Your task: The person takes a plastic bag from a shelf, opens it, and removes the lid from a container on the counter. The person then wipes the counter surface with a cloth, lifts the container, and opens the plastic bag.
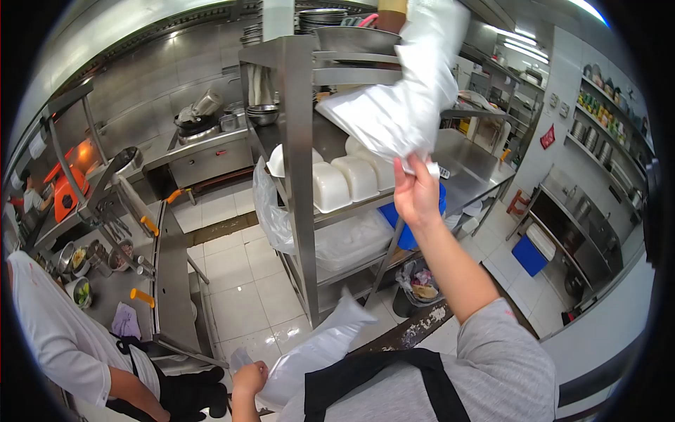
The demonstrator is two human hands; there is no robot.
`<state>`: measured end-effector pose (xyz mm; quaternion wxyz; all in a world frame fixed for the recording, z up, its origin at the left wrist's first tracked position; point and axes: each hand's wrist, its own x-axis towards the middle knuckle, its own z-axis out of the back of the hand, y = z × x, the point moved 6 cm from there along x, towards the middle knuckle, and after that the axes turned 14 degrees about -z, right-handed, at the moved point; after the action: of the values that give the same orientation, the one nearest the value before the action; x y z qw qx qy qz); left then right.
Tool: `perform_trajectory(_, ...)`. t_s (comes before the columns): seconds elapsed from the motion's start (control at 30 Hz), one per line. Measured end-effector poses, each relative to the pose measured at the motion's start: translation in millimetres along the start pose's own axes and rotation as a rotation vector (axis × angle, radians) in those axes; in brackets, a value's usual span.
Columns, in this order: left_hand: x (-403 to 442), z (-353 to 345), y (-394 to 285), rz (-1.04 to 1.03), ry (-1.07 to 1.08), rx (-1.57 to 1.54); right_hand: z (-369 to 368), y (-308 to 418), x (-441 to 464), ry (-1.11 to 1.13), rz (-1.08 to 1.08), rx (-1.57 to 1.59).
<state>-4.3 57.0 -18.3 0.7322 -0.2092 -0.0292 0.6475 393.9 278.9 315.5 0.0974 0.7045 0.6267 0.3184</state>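
My right hand [416, 193] is raised in front of the steel rack, its fingers pinched on the lower end of a white plastic bag [415, 105] that extends up past the rack's top. Low in the view, my left hand [250, 378] is closed on another translucent white plastic bag [316, 352], which spreads to the right in front of my apron. White rounded containers [351, 176] stand on the rack's middle shelf behind the raised bag.
A steel rack [299, 141] stands directly ahead. At the left a co-worker [63, 316] stands beside a counter [169, 274] with bowls. A bin [415, 292] is under the rack. A blue and white cooler [532, 250] sits at the right.
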Motion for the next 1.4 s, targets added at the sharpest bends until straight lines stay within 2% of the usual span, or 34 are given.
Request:
perform_trajectory(0.07, -18, -2, 1, 0.082, 0.093, 0.004, 47, -23, 2, -0.165, -0.092, 0.207)
perform_trajectory(0.1, -21, -29, -20, 0.072, 0.104, -0.075, 50, -22, -3, -0.222, -0.134, 0.111)
perform_trajectory(0.2, -37, -15, 4, 0.100, 0.071, -0.054, 74, -49, -31, -0.316, -0.249, 0.168)
perform_trajectory(0.27, -42, -14, 10, 0.097, -0.034, -0.084, 77, -54, -56, -0.344, -0.350, 0.073)
perform_trajectory(0.43, -38, -19, 9, 0.075, -0.032, -0.083, 95, -40, -75, -0.415, -0.354, -0.033)
perform_trajectory(0.53, -29, -19, 10, 0.058, -0.024, -0.069, 134, -58, -101, -0.526, -0.444, -0.135)
perform_trajectory(0.7, -16, -15, 1, 0.041, 0.020, -0.067, 139, -50, -116, -0.456, -0.456, -0.254)
perform_trajectory(0.8, -9, -13, -7, 0.016, 0.060, -0.080, 108, -18, -72, -0.288, -0.288, -0.370)
perform_trajectory(0.9, 2, -11, -19, -0.057, 0.103, -0.012, 68, 10, -10, -0.158, -0.224, -0.373)
perform_trajectory(0.97, 11, -8, -30, -0.124, 0.092, 0.012, 47, 20, 25, -0.172, -0.188, -0.410)
perform_trajectory(1.1, 32, 7, -68, -0.196, 0.011, 0.061, 38, 28, 77, -0.177, -0.330, -0.608)
perform_trajectory(1.13, 38, 13, -82, -0.249, -0.095, 0.047, 37, 26, 79, -0.144, -0.398, -0.665)
perform_trajectory(1.17, 43, 20, -96, -0.304, -0.200, 0.032, 41, 31, 74, -0.156, -0.392, -0.658)
perform_trajectory(1.2, 49, 21, -107, -0.314, -0.191, 0.038, 32, 40, 57, -0.175, -0.352, -0.711)
perform_trajectory(1.23, 53, 24, -124, -0.435, -0.266, -0.037, 31, 45, 41, -0.197, -0.315, -0.767)
perform_trajectory(1.27, 55, 28, -141, -0.555, -0.339, -0.116, 44, 57, 26, -0.329, -0.153, -0.947)
perform_trajectory(1.3, 61, 26, -154, -0.568, -0.324, -0.117, 40, 67, -6, -0.367, 0.062, -1.073)
perform_trajectory(1.33, 64, 26, -173, -0.684, -0.335, -0.130, 59, 71, -29, -0.368, 0.277, -1.337)
perform_trajectory(1.37, 66, 27, -194, -0.803, -0.345, -0.144, 59, 51, -68, -0.281, 0.203, -1.368)
perform_trajectory(1.4, 70, 27, -212, -0.824, -0.325, -0.146, 92, 16, -99, -0.070, -0.056, -1.470)
